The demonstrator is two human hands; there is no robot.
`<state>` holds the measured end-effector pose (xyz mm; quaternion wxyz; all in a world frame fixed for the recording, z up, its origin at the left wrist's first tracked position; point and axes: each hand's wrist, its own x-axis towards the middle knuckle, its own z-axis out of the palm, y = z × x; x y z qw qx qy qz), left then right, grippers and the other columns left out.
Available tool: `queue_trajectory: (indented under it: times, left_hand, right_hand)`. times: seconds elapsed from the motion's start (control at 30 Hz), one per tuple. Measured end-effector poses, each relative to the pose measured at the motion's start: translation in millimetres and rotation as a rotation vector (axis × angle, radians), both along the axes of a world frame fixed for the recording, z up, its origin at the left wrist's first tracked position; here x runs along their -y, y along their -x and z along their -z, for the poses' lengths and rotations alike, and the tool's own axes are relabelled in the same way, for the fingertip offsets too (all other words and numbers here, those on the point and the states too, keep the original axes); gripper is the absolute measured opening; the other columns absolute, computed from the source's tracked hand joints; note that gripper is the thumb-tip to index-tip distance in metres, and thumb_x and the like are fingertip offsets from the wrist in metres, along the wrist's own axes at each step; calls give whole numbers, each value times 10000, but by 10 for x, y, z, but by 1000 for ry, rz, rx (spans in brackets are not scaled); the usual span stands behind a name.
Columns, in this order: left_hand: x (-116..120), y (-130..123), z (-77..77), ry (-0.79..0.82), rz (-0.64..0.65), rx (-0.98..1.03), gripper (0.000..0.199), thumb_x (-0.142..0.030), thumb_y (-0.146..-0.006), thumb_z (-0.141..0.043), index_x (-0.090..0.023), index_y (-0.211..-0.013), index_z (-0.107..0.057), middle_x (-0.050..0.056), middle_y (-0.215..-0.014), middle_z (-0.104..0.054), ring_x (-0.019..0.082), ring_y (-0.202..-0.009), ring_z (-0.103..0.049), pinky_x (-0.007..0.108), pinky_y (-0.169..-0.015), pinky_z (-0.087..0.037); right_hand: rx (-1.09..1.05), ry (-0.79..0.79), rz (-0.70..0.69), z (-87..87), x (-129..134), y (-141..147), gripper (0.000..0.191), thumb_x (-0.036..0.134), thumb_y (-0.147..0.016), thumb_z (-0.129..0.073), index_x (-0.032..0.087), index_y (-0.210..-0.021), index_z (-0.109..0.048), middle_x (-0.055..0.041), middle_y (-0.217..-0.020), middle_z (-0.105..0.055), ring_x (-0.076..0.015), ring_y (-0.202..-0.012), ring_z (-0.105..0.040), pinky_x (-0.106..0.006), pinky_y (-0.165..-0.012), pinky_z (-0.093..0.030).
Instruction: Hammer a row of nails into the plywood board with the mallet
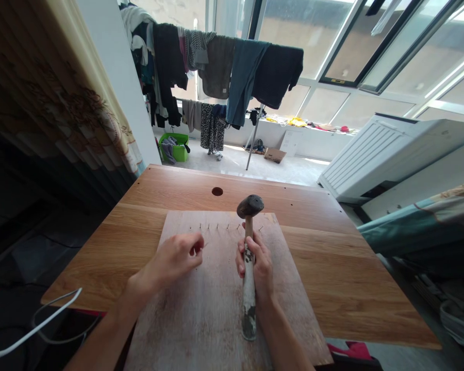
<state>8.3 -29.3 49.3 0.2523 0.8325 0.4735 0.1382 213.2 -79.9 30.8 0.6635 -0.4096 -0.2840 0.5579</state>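
A pale wooden board (216, 299) lies on the brown table (320, 252). Several thin nails (217, 226) stand in a row near its far edge, some of them leaning. My right hand (260, 263) is wrapped round the handle of a hammer (249, 288), whose dark head points up and away over the board's far edge. Over the left part of the board, my left hand (183, 252) is closed in a pinch, with a thin nail (205, 245) sticking out from its fingertips.
A round hole (217, 191) is in the table near its far edge. A white cable (42, 324) curves at the lower left. Beyond the table are hanging clothes (216, 67), a green basket (181, 152) and a white cabinet (382, 149).
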Motion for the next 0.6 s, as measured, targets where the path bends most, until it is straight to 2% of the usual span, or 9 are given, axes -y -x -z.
queue_trajectory:
  times: [0.1, 0.2, 0.4, 0.6]
  left_hand:
    - [-249, 264, 75, -43, -126, 88, 224, -213, -856, -540, -223, -1025, -687, -12, -779, -697, 146, -698, -645, 266, -679, -471]
    - [-367, 387, 137, -146, -156, 110, 212, -262, -873, -530, -224, -957, -721, 7, -822, -693, 151, -711, -636, 279, -708, -479]
    - [-405, 331, 114, -197, -136, 89, 239, -300, -906, -526, -216, -878, -748, 34, -874, -686, 169, -760, -653, 291, -738, -492]
    - [-430, 219, 90, -198, -113, 83, 210, -232, -882, -529, -201, -833, -731, 40, -866, -686, 176, -781, -642, 304, -763, -495]
  right_hand:
    - [-12, 12, -6, 3, -4, 4, 273, 424, -869, -683, 213, -1027, -612, 82, -706, -572, -45, -330, -453, -149, -264, -372]
    - [-13, 22, -12, -3, -4, 9, 285, 430, -863, -691, 213, -1030, -611, 82, -706, -571, -43, -329, -456, -145, -264, -370]
    - [1, 21, -21, -14, 7, 15, 241, 422, -861, -696, 214, -872, -575, 76, -707, -569, -39, -334, -466, -142, -269, -372]
    - [-7, 14, -26, 6, 11, 18, 234, 418, -877, -687, 210, -869, -580, 76, -710, -573, -35, -333, -463, -137, -270, -372]
